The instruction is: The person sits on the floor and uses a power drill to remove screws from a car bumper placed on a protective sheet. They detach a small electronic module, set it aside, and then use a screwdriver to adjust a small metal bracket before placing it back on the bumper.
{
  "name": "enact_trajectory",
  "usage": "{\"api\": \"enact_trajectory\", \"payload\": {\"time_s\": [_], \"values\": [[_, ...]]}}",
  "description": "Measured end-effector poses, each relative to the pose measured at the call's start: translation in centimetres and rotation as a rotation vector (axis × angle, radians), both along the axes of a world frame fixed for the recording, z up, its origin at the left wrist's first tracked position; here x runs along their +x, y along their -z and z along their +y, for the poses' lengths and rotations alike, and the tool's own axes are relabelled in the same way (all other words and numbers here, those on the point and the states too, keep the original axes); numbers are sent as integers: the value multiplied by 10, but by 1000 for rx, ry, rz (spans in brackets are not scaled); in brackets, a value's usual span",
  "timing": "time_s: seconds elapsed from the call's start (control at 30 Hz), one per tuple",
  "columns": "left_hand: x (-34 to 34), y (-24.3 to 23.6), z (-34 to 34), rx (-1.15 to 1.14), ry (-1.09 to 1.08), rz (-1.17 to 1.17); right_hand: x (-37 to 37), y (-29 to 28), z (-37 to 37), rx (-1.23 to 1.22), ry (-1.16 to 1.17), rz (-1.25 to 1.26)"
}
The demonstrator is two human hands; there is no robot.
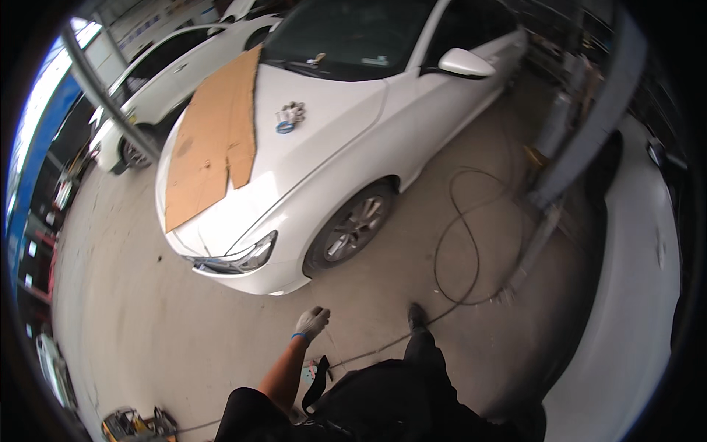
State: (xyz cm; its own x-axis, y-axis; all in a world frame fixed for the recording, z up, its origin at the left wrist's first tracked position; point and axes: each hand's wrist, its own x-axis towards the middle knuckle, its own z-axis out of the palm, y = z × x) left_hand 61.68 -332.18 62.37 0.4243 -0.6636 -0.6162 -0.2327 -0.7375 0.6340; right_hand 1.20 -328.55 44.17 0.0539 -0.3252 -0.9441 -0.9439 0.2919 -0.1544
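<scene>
My left hand [313, 323] wears a light grey work glove with a blue cuff. It hangs over the floor in front of the white car [324, 158], apart from it. The fingers are curled in; whatever they may hold is hidden. My right hand is out of view. On the car's closed hood lies a large brown cardboard sheet [213, 136]. Beside it on the hood rests a pair of grey work gloves [291, 114] with blue cuffs. A black strap [318, 383] shows by my left forearm, next to a small pale-blue and red item I cannot identify.
A black hose or cable [477, 250] lies looped on the floor [383, 309] to the right. Beyond it stands a grey lift post [589, 125]. Another car's pale body [633, 272] lines the right side. A yellow-and-black machine [136, 426] sits at lower left.
</scene>
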Motion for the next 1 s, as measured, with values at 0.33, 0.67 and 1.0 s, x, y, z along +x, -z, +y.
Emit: {"api": "enact_trajectory", "payload": {"time_s": [0.33, 0.67, 1.0], "values": [[-25, 19, 94, 138, -454, -74, 170, -66, -601, -821, -749, 144], [-160, 135, 260, 619, -272, 108, 709, -236, -493, -1255, -426, -993], [96, 47, 317, 75, -1534, 90, 985, -246, -194, -952, -888, -1414]]}}
